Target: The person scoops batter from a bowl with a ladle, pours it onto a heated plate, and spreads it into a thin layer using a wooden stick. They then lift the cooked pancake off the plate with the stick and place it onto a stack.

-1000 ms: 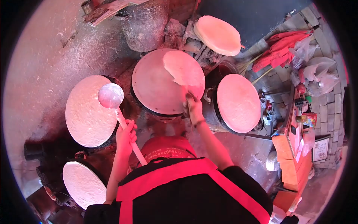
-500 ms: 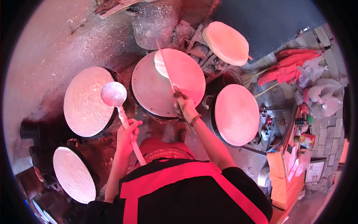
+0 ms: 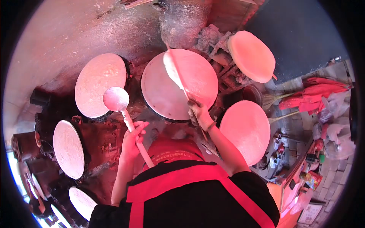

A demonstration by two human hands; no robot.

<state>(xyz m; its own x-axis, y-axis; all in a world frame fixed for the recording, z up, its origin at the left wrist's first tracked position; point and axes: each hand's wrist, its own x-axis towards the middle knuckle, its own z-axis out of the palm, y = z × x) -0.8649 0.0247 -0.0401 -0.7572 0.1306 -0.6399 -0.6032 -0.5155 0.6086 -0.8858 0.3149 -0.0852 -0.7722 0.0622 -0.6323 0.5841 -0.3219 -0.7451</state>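
Head view: the left hand (image 3: 132, 141) is curling its fingers (image 3: 140, 127) around a ladle (image 3: 127, 120), while the right hand (image 3: 199, 114) is pinching a stick (image 3: 178, 73) extending over batter (image 3: 195, 72) on the middle griddle (image 3: 155, 85).

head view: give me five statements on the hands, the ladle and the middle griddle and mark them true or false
1. The left hand holds the ladle. True.
2. It grips the ladle by the bowl. False: by the handle.
3. The right hand holds a thin stick. True.
4. The stick crosses the middle griddle. True.
5. A white patch covers the whole griddle. False: the patch is a narrow strip beside the stick.
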